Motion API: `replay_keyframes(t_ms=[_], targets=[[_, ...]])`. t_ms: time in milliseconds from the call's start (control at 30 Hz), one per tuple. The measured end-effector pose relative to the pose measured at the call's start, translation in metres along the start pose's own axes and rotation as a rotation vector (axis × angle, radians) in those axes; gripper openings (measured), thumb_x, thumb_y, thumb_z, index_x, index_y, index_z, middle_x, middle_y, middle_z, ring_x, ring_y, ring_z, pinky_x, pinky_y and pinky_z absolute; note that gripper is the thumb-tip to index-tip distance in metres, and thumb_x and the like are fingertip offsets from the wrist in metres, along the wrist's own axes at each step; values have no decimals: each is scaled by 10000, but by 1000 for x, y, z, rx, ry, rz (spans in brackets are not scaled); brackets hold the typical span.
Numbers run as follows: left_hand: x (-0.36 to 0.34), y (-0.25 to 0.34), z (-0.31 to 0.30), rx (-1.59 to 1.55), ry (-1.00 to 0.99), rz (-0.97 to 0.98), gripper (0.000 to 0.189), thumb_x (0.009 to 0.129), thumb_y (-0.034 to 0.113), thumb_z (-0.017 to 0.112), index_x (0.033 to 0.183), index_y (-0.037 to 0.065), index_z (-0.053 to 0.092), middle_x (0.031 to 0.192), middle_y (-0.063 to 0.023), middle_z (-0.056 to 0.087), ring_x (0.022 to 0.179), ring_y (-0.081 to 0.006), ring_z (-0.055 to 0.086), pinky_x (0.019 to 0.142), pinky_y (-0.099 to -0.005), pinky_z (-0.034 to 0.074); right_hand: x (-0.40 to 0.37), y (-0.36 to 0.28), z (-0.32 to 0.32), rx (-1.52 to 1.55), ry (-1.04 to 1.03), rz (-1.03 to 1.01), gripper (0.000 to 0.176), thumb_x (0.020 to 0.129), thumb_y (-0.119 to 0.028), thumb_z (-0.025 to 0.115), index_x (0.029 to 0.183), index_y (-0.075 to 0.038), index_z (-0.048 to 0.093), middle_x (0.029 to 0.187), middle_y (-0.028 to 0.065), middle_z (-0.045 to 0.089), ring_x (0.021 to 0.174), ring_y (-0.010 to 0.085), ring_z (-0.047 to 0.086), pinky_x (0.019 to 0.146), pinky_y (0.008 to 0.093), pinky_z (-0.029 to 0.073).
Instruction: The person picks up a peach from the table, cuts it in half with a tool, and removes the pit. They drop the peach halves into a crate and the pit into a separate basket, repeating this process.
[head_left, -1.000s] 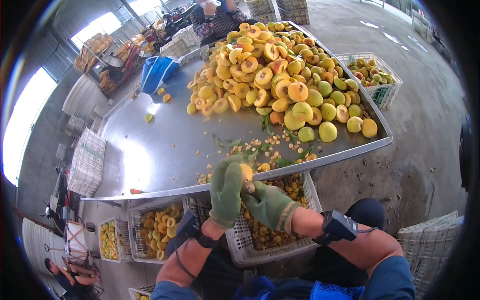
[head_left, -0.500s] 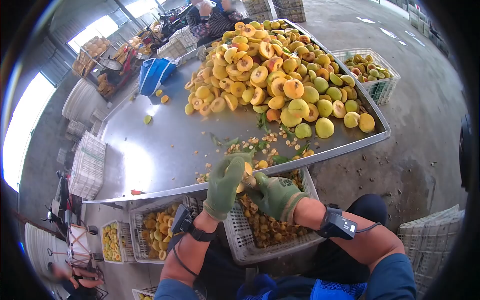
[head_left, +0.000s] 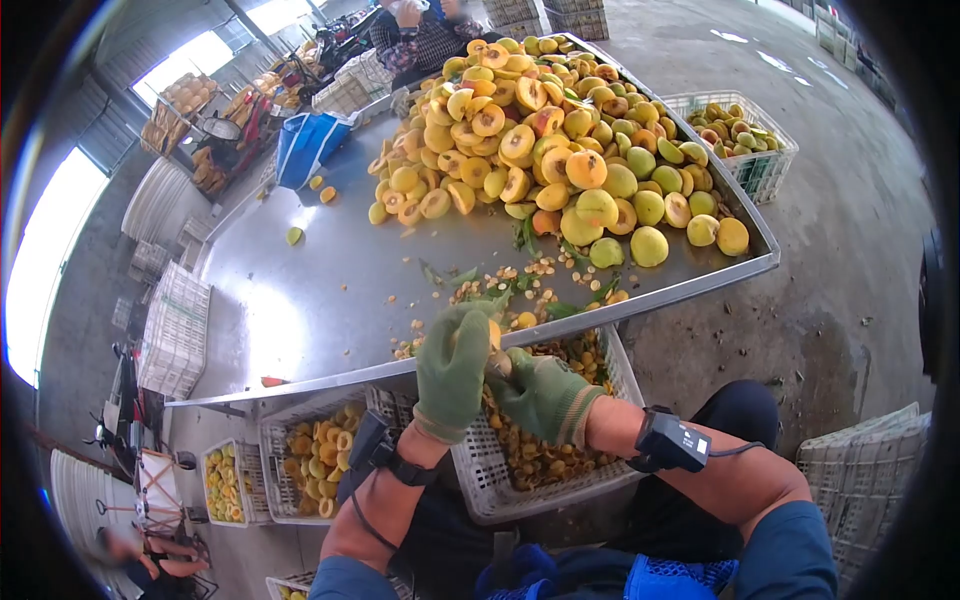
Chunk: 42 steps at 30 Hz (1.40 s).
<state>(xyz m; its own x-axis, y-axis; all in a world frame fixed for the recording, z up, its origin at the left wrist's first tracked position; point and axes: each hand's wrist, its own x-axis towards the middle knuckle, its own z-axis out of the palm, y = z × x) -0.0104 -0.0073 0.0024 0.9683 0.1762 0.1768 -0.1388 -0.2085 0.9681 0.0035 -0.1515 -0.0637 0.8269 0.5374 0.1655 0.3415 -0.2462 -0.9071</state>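
Note:
My left hand [head_left: 452, 370], in a green glove, is closed around a yellow peach half [head_left: 494, 335], most of which the fingers hide. Close against it, my right hand [head_left: 545, 395], gloved the same way, grips a small metal tool [head_left: 500, 364] whose tip meets the fruit; its exact kind is hard to make out. Both hands are above the near edge of the metal table [head_left: 330, 330]. Below them a white crate [head_left: 478, 490] holds pits and scraps. A large heap of halved and whole peaches [head_left: 540, 150] covers the table's far right.
Loose pits [head_left: 535, 275] and leaves lie on the table ahead of my hands. A blue bag [head_left: 308, 150] rests at its far left. Crates of peach halves [head_left: 320, 460] stand at lower left, another fruit crate [head_left: 765, 175] at right. People sit at the far side and lower left.
Both hands stay together with the peach half and tool, shifting only slightly. Less of the yellow flesh shows between the gloves now. The heap looks the same.

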Motion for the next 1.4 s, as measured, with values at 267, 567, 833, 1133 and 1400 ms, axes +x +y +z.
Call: replay_keyframes(t_ms=[267, 567, 833, 1133, 1400], targets=[[8, -5, -13, 150, -182, 86, 284, 1070, 232, 555, 1160, -1, 691, 1021, -59, 700, 909, -135, 648, 811, -295, 535, -2, -21, -33, -233, -24, -20, 250, 971, -274, 638, 1057, -42, 602, 860, 226, 689, 805, 458, 660, 675, 527, 510], [2, 3, -1, 108, -32, 20, 265, 1053, 219, 595, 1127, -15, 696, 1021, -54, 706, 896, -117, 635, 815, -288, 528, -5, -1, -2, 2, 11, -19, 149, 1037, -167, 574, 1052, -38, 647, 873, 123, 698, 760, 281, 655, 701, 390, 519], [-4, 4, 3, 65, 21, 22, 269, 1062, 237, 588, 1160, 2, 674, 1080, -60, 706, 947, -133, 640, 852, -294, 524, -3, -12, -1, 286, -81, 152, 140, 1046, -137, 584, 1104, -45, 672, 912, -3, 666, 841, 62, 552, 755, 281, 503], [-6, 0, 10, 58, 59, 108, 292, 1079, 260, 560, 1175, 6, 665, 1091, -76, 699, 972, -136, 634, 871, -310, 521, 2, -26, -21, 407, -251, 306, 255, 1005, -194, 603, 1163, -12, 686, 955, 104, 742, 894, 162, 685, 797, 340, 540], [2, -9, 1, -18, -45, -4, 341, 1077, 306, 560, 1158, -2, 679, 1051, -75, 702, 932, -153, 649, 846, -318, 532, 1, -12, -30, -18, -159, 104, 253, 989, -283, 588, 1129, -100, 691, 990, 202, 729, 960, 407, 694, 809, 460, 541]])
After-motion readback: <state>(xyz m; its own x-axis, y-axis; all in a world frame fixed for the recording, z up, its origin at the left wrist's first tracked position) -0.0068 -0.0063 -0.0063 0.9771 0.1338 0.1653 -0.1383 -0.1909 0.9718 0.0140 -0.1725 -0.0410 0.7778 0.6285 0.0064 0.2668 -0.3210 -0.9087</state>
